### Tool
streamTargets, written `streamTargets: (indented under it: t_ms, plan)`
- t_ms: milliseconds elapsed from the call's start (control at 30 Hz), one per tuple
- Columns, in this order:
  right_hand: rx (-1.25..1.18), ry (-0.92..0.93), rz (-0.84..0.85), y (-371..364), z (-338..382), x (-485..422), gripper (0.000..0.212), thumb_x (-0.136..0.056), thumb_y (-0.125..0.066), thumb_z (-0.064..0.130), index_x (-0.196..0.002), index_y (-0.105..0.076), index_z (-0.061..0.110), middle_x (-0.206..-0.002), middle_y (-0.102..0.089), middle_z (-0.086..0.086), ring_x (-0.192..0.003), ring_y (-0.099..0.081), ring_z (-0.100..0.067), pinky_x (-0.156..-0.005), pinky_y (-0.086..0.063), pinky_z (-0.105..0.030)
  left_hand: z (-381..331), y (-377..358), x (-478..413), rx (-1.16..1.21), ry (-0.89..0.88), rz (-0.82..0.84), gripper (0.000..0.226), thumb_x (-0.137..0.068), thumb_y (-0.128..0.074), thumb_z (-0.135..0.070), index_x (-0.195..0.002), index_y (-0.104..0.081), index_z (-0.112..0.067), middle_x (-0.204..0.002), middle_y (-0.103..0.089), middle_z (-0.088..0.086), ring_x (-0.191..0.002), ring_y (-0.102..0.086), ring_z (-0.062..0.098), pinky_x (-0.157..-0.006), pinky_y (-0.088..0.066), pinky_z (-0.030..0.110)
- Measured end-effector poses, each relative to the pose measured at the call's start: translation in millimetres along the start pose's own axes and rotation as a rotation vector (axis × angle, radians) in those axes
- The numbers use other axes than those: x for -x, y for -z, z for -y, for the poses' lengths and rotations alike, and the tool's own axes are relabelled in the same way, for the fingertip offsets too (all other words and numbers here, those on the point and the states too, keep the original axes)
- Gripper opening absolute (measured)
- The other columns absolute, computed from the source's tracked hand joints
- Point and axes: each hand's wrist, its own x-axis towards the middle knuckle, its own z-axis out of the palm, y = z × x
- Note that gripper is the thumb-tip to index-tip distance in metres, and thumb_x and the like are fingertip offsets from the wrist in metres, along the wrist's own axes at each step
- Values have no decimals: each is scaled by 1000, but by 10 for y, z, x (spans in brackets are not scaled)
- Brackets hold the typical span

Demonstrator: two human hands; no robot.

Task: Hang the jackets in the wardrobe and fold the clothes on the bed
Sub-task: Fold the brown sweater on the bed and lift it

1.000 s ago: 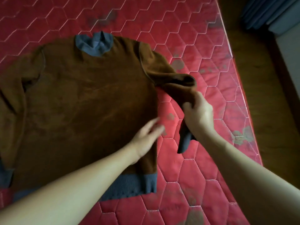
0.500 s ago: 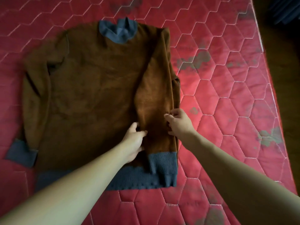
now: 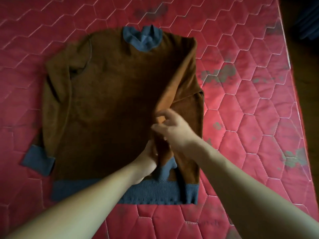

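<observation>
The sweater is spread flat on the bed at the centre of the frame, collar toward the top, long axis top to bottom. The sleeve at the right side is laid inward along it. It is pinched by the right hand and gripped lower, near the cuff, by the left hand. The cloth is brown, with blue trim.

We see a brown sweater with blue-grey trim lying flat on the red quilted bed, the sleeve on our right folded inward over its body.
</observation>
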Motion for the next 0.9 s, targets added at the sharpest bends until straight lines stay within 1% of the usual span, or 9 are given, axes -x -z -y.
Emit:
streamTargets:
  t_ms: [67,167,267,367,433,533,700,800,900]
  plan:
    - [291,11,142,-191,-6,20,37,-92,-70,38,-128,-65,29,-105,-70,2,-96,-65,-14,-83,-50,-27,61,73,65,-193,-62,-64,48,-97,-56,-13,-137,-41,-34,-124,-59,-9,-106,-62,6,-85,-55,24]
    - [230,-46,18,-225,-189,34,15,-97,-62,33,-108,-71,26,-96,-69,5,-93,-68,-20,-81,-57,-33,154,250,133,-143,-127,-294,30,-96,-51,-5,-120,-55,-22,-101,-69,2,-94,-68,25,-80,-58,39]
    - [321,-246,-121,-176,-378,99,19,-98,-56,39,-93,-63,22,-89,-68,-2,-86,-69,-28,-78,-59,-44,117,444,156,339,-30,-406,15,-107,-46,-20,-118,-56,-18,-92,-69,10,-81,-70,27,-74,-57,38]
    - [655,-239,-23,-274,-502,321,38,-96,-50,55,-99,-64,20,-95,-72,-9,-89,-68,-33,-78,-55,-37,91,575,224,327,-4,-220,38,-94,-58,-54,-122,-58,-29,-113,-70,4,-101,-72,23,-87,-58,39]
    - [513,-243,162,-406,-421,451,32,-98,-53,49,-101,-65,19,-93,-72,-13,-81,-70,-37,-68,-58,-40,22,556,217,253,68,-135,58,-81,-65,-65,-126,-56,-31,-120,-63,-8,-111,-63,18,-96,-53,40]
    - [90,-383,272,-430,-318,403,15,-102,-55,25,-98,-66,17,-86,-69,-12,-68,-67,-33,-52,-59,-40,-80,507,130,99,110,-171,46,-92,-69,-35,-134,-50,-30,-105,-66,-10,-104,-63,16,-96,-50,40]
    - [183,-302,-303,-79,-433,-24,17,-90,-61,38,-100,-59,24,-92,-69,-6,-76,-72,-27,-67,-64,-51,-127,610,68,127,143,-162,36,-94,-54,-5,-123,-61,-24,-104,-73,5,-100,-70,25,-94,-56,56]
    - [-133,-573,-165,-87,-463,-32,39,-97,-65,42,-123,-51,16,-109,-63,-13,-74,-73,-28,-57,-63,-42,-26,630,123,116,178,1,41,-93,-69,-13,-127,-52,-28,-113,-72,-4,-109,-68,20,-95,-55,54]
    - [-249,-641,39,-145,-574,127,53,-94,-59,63,-115,-64,15,-99,-69,-6,-67,-69,-21,-57,-54,-34,68,574,212,24,225,70,46,-90,-71,-10,-128,-56,-30,-116,-73,-7,-112,-66,20,-98,-52,56]
